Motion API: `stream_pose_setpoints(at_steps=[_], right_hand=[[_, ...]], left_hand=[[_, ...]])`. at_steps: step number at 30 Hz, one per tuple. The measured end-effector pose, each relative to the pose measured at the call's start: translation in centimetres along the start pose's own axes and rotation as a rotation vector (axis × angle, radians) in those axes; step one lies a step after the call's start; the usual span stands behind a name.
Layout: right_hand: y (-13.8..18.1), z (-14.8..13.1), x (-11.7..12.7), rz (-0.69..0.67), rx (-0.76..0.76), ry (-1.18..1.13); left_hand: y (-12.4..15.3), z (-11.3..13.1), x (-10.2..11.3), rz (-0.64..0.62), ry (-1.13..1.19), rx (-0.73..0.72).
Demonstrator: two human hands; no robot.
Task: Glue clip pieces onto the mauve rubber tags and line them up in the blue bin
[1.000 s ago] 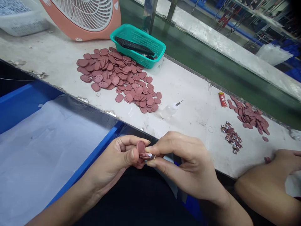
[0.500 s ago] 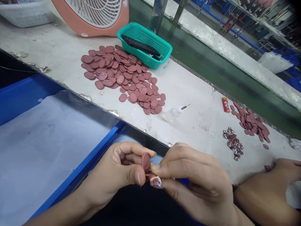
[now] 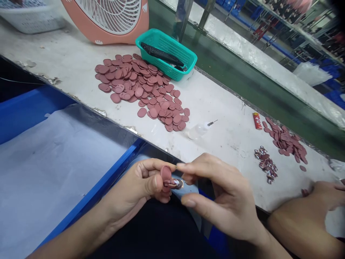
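Note:
My left hand (image 3: 137, 181) pinches a small oval maroon rubber disc (image 3: 166, 173) between thumb and fingers, with a small printed patch (image 3: 174, 183) lying against its lower end. My right hand (image 3: 221, 190) is next to them, thumb and fingers spread apart and holding nothing. Its fingertip is very near the patch, though I cannot tell whether they touch. Both hands are over my lap, just in front of the bench edge. Another person's hand (image 3: 326, 194) rests on the bench at the right, beside a few loose discs.
On the white-topped bench (image 3: 223, 144) lie a large pile of maroon discs (image 3: 142, 90), a needle-tipped plastic bottle (image 3: 198, 130), a red tube (image 3: 257, 121), a smaller disc pile (image 3: 285, 142) and printed pieces (image 3: 265, 163). Behind are a teal basket (image 3: 165, 54) and a fan (image 3: 107, 21). A blue bin (image 3: 99, 190) is lower left.
My right hand has released its pinch on the disc and patch, its thumb and fingers spreading apart. My left hand keeps hold of the disc. The view has shifted only slightly.

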State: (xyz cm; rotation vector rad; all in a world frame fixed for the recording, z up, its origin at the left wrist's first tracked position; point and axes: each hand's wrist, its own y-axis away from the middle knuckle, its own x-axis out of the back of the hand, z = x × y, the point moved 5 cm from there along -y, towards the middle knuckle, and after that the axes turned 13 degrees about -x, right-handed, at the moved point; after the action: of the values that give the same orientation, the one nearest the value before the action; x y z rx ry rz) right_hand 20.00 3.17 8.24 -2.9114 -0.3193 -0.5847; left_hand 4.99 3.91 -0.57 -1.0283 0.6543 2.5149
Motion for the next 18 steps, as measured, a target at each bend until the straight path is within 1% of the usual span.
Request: stream_pose_setpoints(at_steps=[9, 18], right_hand=[[-0.45, -0.08, -0.48, 0.001, 0.042, 0.014], [-0.71, 0.05, -0.88, -0.021, 0.047, -0.032]], left_hand=[[0.12, -0.19, 0.08, 0.011, 0.021, -0.007], [0.43, -0.07, 0.24, 0.051, 0.010, -0.006]])
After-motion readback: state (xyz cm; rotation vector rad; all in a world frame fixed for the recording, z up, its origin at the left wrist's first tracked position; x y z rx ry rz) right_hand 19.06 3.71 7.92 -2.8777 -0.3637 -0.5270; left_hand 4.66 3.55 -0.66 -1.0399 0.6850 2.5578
